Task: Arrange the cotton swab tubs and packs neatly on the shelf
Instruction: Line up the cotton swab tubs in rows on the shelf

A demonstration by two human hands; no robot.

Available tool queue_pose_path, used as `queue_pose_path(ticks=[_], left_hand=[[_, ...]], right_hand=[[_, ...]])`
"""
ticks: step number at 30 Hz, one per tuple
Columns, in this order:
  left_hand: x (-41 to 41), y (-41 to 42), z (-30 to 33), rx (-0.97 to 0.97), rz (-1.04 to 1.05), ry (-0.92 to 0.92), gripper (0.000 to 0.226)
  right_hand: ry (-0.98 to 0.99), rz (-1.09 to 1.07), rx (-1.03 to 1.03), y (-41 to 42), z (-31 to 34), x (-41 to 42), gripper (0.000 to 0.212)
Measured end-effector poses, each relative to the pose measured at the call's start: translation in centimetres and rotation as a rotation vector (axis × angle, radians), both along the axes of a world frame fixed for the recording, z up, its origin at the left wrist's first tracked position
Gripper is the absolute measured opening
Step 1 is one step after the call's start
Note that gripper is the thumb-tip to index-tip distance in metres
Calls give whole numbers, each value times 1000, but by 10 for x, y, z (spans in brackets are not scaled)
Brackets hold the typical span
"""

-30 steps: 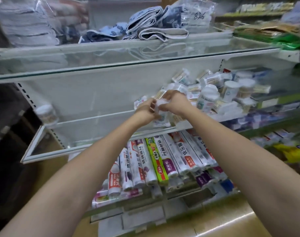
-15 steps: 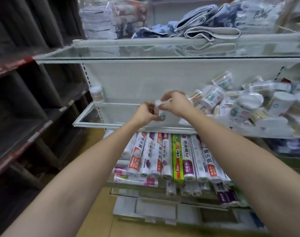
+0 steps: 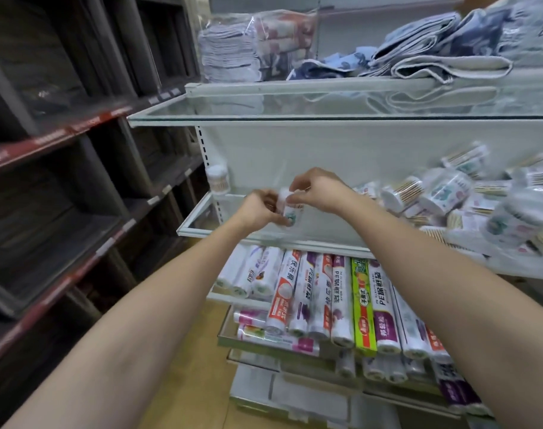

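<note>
Both my hands hold one small white cotton swab tub (image 3: 290, 209) above the front of the glass shelf (image 3: 202, 232). My left hand (image 3: 259, 209) grips its lower left side, and my right hand (image 3: 318, 191) pinches its top from the right. One tub (image 3: 217, 178) stands upright alone at the shelf's far left corner. A loose heap of swab tubs and packs (image 3: 449, 199) lies jumbled across the right part of the same shelf.
Folded towels (image 3: 418, 57) and bagged cloths (image 3: 248, 48) sit on the glass shelf above. Rolls of plastic bags and wrap (image 3: 335, 295) fill the shelf below. Dark shelving with red rails (image 3: 62, 181) stands to the left.
My view has swung left, so the heap now sits further right. Both hands have carried the tub leftward along the shelf, away from the heap.
</note>
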State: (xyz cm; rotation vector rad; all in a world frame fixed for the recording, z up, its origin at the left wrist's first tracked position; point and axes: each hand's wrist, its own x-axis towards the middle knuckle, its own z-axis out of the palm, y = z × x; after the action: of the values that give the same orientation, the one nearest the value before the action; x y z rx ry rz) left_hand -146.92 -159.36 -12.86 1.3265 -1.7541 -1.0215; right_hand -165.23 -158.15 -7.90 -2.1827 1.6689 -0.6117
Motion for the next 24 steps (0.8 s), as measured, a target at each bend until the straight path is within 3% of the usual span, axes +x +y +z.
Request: queue_pose_path(ticks=[6, 17, 24], left_hand=[[26, -14, 5, 61, -77, 64, 53], [35, -22, -3, 48, -92, 1, 51], [34, -27, -1, 140, -49, 108, 53]], right_hand=[[-11, 70, 101, -16, 7, 19, 48], [0, -101, 27, -30, 3, 52, 44], [-2, -83, 49, -25, 10, 50, 45]])
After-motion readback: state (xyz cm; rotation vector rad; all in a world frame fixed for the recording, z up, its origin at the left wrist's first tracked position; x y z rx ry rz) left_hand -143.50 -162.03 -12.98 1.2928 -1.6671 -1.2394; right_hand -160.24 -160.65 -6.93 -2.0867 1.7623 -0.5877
